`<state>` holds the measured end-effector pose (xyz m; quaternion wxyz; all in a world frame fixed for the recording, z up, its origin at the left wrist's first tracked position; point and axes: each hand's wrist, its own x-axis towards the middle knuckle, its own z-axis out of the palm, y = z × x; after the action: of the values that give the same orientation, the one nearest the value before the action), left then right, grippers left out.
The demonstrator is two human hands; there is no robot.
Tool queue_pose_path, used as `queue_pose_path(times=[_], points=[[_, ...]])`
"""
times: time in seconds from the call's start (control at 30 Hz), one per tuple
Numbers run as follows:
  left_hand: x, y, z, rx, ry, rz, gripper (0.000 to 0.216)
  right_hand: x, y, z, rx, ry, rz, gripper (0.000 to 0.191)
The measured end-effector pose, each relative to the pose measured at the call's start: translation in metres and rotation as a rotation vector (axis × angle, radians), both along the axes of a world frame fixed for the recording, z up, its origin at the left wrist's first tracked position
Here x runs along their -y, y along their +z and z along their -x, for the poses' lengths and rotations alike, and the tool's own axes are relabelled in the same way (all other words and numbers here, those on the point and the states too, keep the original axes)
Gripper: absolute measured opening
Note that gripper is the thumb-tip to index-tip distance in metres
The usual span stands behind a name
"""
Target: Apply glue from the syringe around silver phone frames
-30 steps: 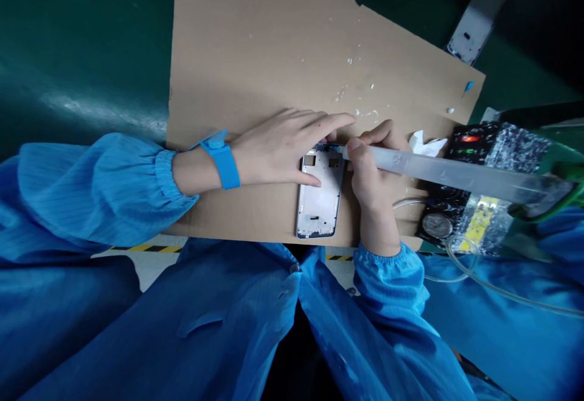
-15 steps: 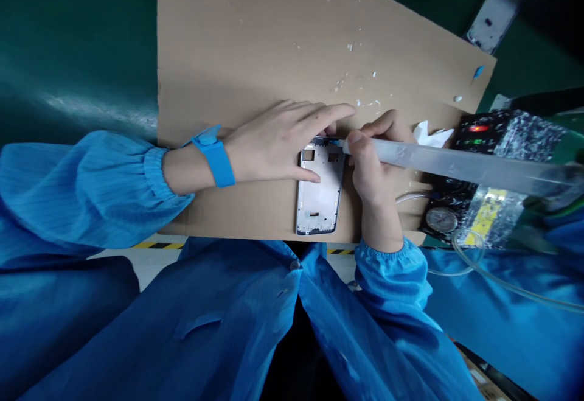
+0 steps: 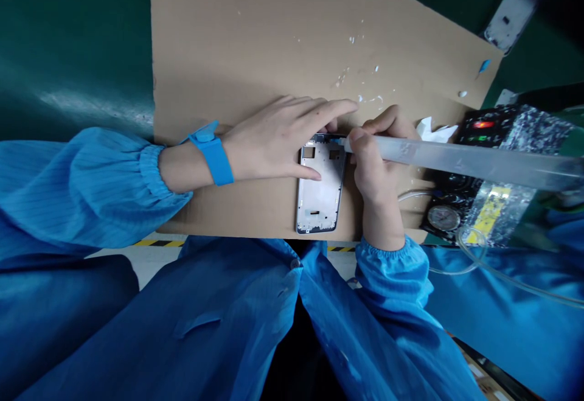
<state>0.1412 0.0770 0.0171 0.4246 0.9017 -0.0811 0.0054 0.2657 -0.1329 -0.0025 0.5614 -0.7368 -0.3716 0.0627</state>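
Observation:
A silver phone frame with dark edges and small cut-outs lies on the cardboard. My left hand holds it at its far end, thumb across the left side of its face and fingers stretched past the top edge. Some of those fingertips are hidden. Pinched in my right hand is a long translucent dispensing syringe, lying nearly level. Its blue tip is at the frame's far right corner; whether it touches is too small to tell.
White scraps dot the cardboard sheet. At right stand a black control box with lit displays and a round gauge, beside crumpled white paper. Clear tubing loops below. Another metal frame lies at the far right.
The camera view has shifted slightly, moving the cardboard's left edge left and the control box right. Both hands, the syringe and the phone frame keep nearly the same positions.

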Motion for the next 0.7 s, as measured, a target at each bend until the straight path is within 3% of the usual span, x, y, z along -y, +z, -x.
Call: queue_pose_path(times=[0.47, 0.7], points=[[-0.0006, -0.0008, -0.0012, -0.047, -0.017, 0.069, 0.097, -0.003, 0.0042, 0.0015, -0.024, 0.002, -0.049, 0.051], [0.0005, -0.0017, -0.0011, 0.025, 0.008, -0.064, 0.104, -0.0045, 0.0086, 0.0021, -0.015, 0.0, -0.04, 0.052]])
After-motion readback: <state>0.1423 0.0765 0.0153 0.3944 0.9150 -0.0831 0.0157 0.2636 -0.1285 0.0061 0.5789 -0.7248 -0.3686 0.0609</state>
